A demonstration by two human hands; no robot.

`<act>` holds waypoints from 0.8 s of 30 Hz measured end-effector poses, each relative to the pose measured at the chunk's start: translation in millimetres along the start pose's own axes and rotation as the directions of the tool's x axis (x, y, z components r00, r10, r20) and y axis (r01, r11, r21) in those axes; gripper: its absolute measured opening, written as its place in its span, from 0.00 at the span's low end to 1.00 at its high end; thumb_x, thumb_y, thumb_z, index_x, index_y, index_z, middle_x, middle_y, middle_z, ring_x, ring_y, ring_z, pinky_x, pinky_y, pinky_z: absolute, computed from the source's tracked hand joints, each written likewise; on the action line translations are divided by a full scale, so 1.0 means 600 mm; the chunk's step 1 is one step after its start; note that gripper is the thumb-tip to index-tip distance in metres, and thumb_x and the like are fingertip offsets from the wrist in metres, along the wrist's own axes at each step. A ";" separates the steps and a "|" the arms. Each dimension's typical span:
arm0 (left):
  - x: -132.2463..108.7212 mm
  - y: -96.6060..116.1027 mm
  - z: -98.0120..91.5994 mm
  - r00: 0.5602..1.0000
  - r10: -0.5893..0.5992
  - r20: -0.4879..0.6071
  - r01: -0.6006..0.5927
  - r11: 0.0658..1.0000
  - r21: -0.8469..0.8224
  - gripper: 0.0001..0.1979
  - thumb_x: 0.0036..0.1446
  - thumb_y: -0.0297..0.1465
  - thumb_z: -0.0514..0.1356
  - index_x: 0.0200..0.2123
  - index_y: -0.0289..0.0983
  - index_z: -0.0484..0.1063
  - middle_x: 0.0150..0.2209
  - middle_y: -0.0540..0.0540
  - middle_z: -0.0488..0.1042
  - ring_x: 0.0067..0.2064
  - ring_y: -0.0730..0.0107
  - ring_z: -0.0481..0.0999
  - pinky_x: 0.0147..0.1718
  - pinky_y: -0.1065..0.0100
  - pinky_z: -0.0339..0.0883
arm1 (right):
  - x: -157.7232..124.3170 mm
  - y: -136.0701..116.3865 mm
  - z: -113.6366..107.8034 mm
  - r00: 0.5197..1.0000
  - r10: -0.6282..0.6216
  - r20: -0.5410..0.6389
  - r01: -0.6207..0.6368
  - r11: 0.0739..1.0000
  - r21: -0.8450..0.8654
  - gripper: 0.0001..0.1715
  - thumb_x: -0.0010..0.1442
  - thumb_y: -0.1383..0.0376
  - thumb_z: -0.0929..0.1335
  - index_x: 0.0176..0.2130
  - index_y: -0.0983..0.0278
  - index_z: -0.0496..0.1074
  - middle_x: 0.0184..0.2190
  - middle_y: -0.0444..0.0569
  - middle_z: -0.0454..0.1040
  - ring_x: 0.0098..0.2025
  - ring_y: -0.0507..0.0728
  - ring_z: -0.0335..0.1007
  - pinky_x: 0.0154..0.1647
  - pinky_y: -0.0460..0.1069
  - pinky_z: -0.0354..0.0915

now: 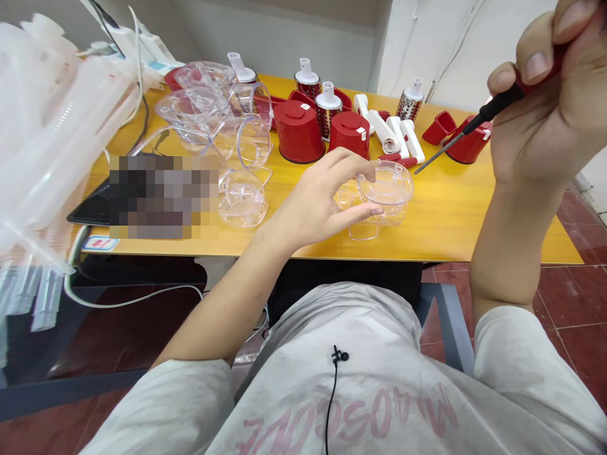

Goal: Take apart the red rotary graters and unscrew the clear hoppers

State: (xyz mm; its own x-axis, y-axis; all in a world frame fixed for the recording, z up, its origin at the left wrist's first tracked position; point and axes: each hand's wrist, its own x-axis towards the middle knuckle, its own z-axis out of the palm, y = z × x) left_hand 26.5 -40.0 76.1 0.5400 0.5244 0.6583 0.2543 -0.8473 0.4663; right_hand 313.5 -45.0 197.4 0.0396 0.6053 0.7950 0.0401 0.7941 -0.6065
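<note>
Clear housing (391, 189) in left hand (317, 203), screwdriver (493, 109) raised

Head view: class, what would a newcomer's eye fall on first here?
The right hand, raised at the upper right, grips a screwdriver with its tip pointing down-left. At the middle of the yellow table, the left hand grasps a clear plastic part. Behind it stand red tubs.

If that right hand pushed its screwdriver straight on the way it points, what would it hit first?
Probably the clear housing in the left hand; the right hand holds the screwdriver aimed at its rim, depth unclear.
</note>
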 end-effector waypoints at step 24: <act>0.000 0.005 0.002 1.000 -0.013 0.006 0.013 1.000 -0.007 0.43 0.75 0.65 0.67 0.81 0.49 0.73 0.71 0.37 0.84 0.65 0.44 0.87 0.68 0.44 0.83 | -0.033 0.088 0.038 0.941 -0.084 -0.327 0.141 0.978 0.155 0.29 0.63 0.36 0.86 0.48 0.47 0.79 0.39 0.41 0.62 0.31 0.52 0.52 0.31 0.47 0.70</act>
State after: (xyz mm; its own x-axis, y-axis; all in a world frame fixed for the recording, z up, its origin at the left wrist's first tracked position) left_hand 28.0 -42.5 76.6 0.5416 0.5346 0.6488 0.2553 -0.8399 0.4790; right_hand 291.9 -13.6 149.9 0.3604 0.4847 0.7970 -0.1099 0.8705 -0.4797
